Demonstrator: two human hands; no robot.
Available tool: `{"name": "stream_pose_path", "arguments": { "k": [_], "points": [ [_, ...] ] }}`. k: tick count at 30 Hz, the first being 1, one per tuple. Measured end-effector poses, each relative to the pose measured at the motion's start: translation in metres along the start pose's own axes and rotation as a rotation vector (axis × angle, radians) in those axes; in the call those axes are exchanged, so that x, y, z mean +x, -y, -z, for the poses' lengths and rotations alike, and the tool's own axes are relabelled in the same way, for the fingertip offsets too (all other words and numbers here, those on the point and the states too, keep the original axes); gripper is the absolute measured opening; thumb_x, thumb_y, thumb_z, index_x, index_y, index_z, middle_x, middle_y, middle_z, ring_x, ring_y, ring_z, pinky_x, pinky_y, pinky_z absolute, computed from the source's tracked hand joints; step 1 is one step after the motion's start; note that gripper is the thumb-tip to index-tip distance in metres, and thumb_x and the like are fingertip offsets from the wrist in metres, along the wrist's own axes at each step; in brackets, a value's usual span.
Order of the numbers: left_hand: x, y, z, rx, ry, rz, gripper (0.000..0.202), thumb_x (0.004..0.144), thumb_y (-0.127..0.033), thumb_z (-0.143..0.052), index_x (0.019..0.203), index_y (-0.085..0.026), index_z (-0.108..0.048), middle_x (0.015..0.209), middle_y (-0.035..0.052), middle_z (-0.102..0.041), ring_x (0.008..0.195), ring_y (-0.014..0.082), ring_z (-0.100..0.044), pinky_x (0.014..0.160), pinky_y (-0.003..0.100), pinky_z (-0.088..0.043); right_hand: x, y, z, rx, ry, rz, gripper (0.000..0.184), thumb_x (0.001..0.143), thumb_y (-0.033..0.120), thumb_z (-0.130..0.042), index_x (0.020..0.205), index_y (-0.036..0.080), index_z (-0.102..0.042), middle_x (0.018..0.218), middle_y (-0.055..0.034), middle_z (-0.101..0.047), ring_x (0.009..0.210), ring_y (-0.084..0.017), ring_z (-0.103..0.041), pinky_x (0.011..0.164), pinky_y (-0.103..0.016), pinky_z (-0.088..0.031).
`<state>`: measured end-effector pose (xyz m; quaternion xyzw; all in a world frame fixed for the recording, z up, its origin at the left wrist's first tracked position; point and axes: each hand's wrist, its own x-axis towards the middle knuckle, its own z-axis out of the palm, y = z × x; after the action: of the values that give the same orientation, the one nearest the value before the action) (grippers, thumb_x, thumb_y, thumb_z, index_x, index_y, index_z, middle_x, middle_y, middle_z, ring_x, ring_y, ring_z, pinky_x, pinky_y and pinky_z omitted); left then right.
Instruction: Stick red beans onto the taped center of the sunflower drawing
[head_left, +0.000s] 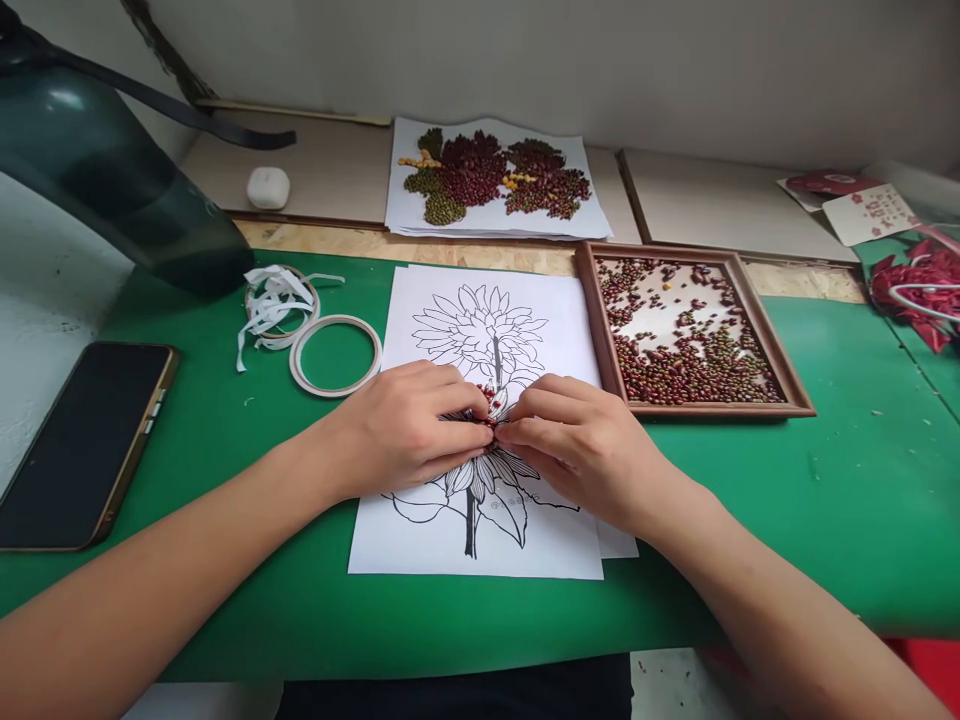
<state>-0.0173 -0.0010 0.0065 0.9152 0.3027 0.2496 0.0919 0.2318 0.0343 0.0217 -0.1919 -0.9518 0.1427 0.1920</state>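
Green table [847,410] under the grip: 1. Drawing sheet [480,320] directly below the grip: light, floppy, likely creases; best held by its margins. 1 on top, at least 1 more under it. Bean tray [705,410] beyond and right of the grip: looks stiff, take it by the frame; 1. Hands, 2: left hand [420,425] and right hand [581,435] meet over the lower flower [469,485], fingertips narrow; can't tell if closed on a bean. Tape rolls [334,393] beyond and left of the grip: 2. Red beans [493,399] at the fingertips: tiny, hard, probably slippery, pinch singly; partly hidden, no count.
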Motion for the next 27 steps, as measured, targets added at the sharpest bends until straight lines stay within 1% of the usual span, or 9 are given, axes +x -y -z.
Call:
{"name": "stream_pose_path", "arguments": {
  "k": [3,7,12,19,23,27],
  "points": [
    [0.0009,-0.001,-0.0002,0.006,0.005,-0.001,0.015,0.103,-0.023,-0.06,0.102,-0.021,-0.075,0.11,0.0045,-0.076,0.094,0.0209,-0.068,0.083,0.037,-0.055,-0.0004,0.0009,-0.0007,-0.048,0.012,0.007,0.017,0.101,0.014,-0.063,0.089,0.015,-0.076,0.082,-0.0057,-0.072,0.078,-0.018,-0.06,0.068,-0.033,-0.046],
    [0.0017,-0.0021,-0.0004,0.008,0.016,-0.005,0.016,0.103,-0.022,-0.059,0.1,-0.02,-0.075,0.111,0.0051,-0.076,0.096,0.0209,-0.068,0.084,0.037,-0.055,-0.0025,0.002,-0.0017,-0.096,0.035,0.019,0.017,0.101,0.013,-0.063,0.093,0.016,-0.076,0.084,-0.0047,-0.073,0.08,-0.018,-0.062,0.069,-0.033,-0.045],
    [0.0017,-0.0027,-0.0012,-0.003,0.007,-0.006,0.016,0.103,-0.021,-0.059,0.1,-0.02,-0.075,0.111,0.0052,-0.076,0.097,0.0203,-0.068,0.084,0.037,-0.055,-0.004,0.0019,-0.0031,-0.13,0.029,0.025,0.015,0.099,0.009,-0.064,0.094,0.016,-0.077,0.085,-0.0043,-0.074,0.081,-0.019,-0.063,0.069,-0.034,-0.045],
    [0.0008,-0.0014,-0.0012,-0.017,-0.02,-0.005,0.014,0.103,-0.023,-0.06,0.103,-0.018,-0.073,0.109,0.005,-0.078,0.096,0.02,-0.068,0.083,0.037,-0.055,-0.0021,-0.0041,-0.0026,-0.006,-0.012,0.009,0.011,0.101,0.017,-0.065,0.098,0.016,-0.076,0.085,-0.0057,-0.074,0.079,-0.018,-0.062,0.07,-0.033,-0.048],
    [0.0004,-0.0016,-0.0006,0.0,-0.014,-0.007,0.015,0.103,-0.022,-0.059,0.102,-0.019,-0.074,0.11,0.0047,-0.077,0.096,0.0199,-0.069,0.082,0.036,-0.054,-0.0016,-0.0053,-0.0009,0.016,-0.024,0.01,0.012,0.102,0.016,-0.064,0.098,0.017,-0.075,0.085,-0.0056,-0.073,0.079,-0.018,-0.061,0.069,-0.032,-0.048],
    [0.0005,-0.0022,-0.0003,0.013,0.001,-0.003,0.016,0.103,-0.022,-0.059,0.101,-0.021,-0.074,0.111,0.0047,-0.077,0.097,0.02,-0.069,0.083,0.036,-0.054,-0.0014,-0.0046,0.0002,0.014,0.006,0.024,0.012,0.101,0.014,-0.064,0.095,0.017,-0.074,0.085,-0.0053,-0.073,0.078,-0.017,-0.061,0.068,-0.032,-0.048]
  ]
}}
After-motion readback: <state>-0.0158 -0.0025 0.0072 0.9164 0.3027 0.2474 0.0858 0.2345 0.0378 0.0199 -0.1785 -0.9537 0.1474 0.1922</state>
